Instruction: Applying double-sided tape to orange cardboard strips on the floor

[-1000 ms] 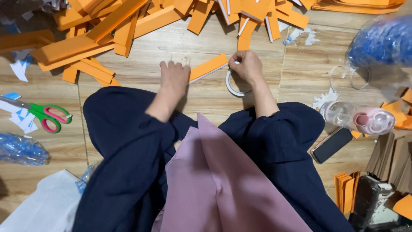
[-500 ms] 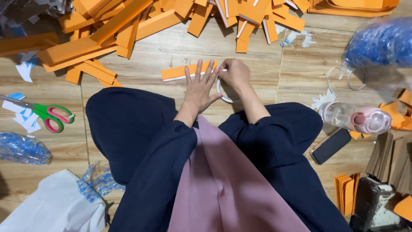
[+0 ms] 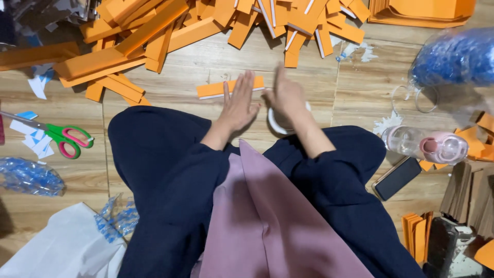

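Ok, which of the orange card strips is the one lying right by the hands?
The lone orange strip lying flat under the left hand's fingertips, apart from the heaped pile.

The strip (image 3: 229, 88) is orange with a white edge — like the pile (image 3: 206, 25). Scissors (image 3: 64, 138) have green and pink handles; trousers (image 3: 164, 170) are navy.

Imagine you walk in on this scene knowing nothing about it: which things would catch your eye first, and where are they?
First, the big heap of orange card strips spread along the top of the wooden floor. Next, at the centre, the left hand lies flat with fingers spread on a single orange strip, the right hand beside it over a white tape roll. At far left lie green-and-pink scissors.
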